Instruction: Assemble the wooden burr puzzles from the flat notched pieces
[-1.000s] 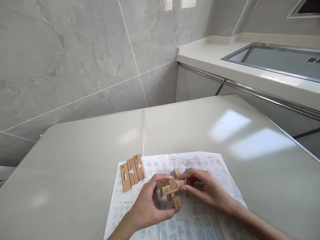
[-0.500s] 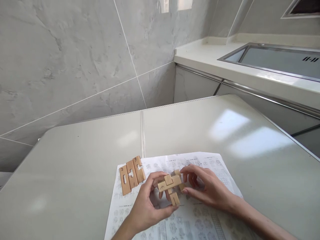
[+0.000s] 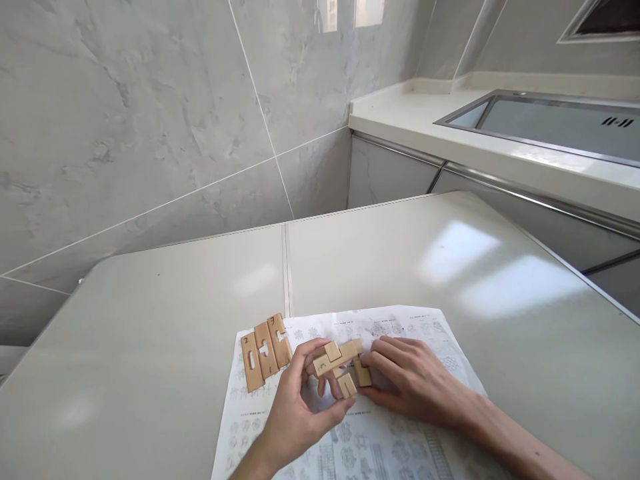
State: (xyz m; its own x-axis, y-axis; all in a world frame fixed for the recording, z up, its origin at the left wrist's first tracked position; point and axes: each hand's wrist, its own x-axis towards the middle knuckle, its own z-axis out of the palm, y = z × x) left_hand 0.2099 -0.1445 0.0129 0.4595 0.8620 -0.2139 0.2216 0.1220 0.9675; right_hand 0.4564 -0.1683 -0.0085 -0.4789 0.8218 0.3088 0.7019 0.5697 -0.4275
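Observation:
My left hand [image 3: 297,407] grips a partly joined wooden burr puzzle [image 3: 336,357] between thumb and fingers, just above a printed sheet. A number is marked on one of its bars, and a line shows on the end of another. At the puzzle's right side, my right hand [image 3: 417,377] is closed, its fingertips pinching a wooden piece [image 3: 363,375]. Part of that piece is hidden by the fingers. Flat to the left of my hands lie three notched wooden puzzle pieces [image 3: 265,353], marked 2, 1 and 3, side by side.
Under my hands lies the white paper sheet [image 3: 230,427] with small printed diagrams. It rests on a pale glossy table [image 3: 165,347] with a seam across it. A grey tiled wall [image 3: 150,100] stands behind, and a counter with a sink [image 3: 545,123] is at the back right.
My right hand has closed in on the puzzle's right side, its fingers more curled. The puzzle has tilted a little in my left hand.

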